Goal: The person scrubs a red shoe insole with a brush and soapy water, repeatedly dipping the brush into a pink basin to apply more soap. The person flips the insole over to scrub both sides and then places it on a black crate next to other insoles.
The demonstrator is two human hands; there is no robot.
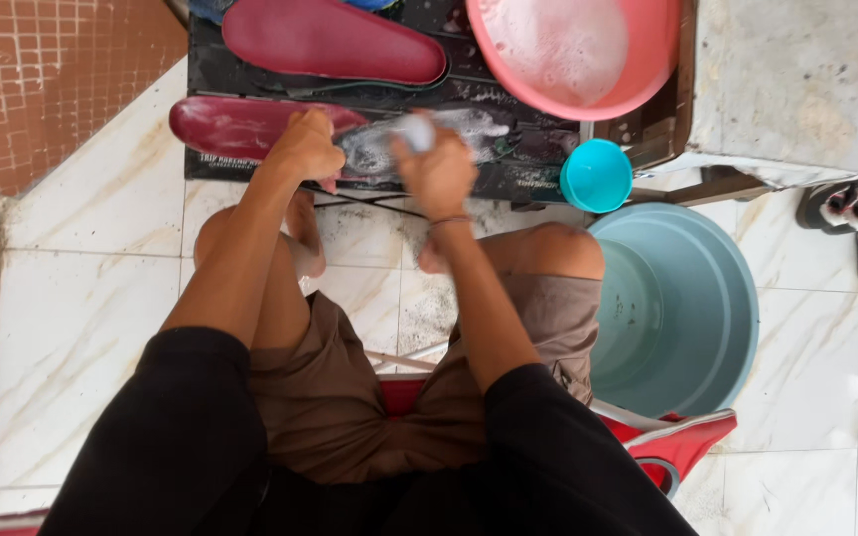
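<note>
A dark red shoe insole [225,127] lies on a black mat [508,164], its right half white with soap foam. My left hand [305,147] presses down on the middle of it. My right hand [436,167] is closed around a brush [419,131], blurred with motion, over the foamy part of the insole. A second dark red insole [335,42] rests further back on the mat.
A pink basin [647,60] of soapy water sits at the back right. A small turquoise cup [596,176] and a large grey-blue basin [687,308] stand on the marble floor to my right. Sandals [841,203] lie at the far right. I sit on a red stool [682,447].
</note>
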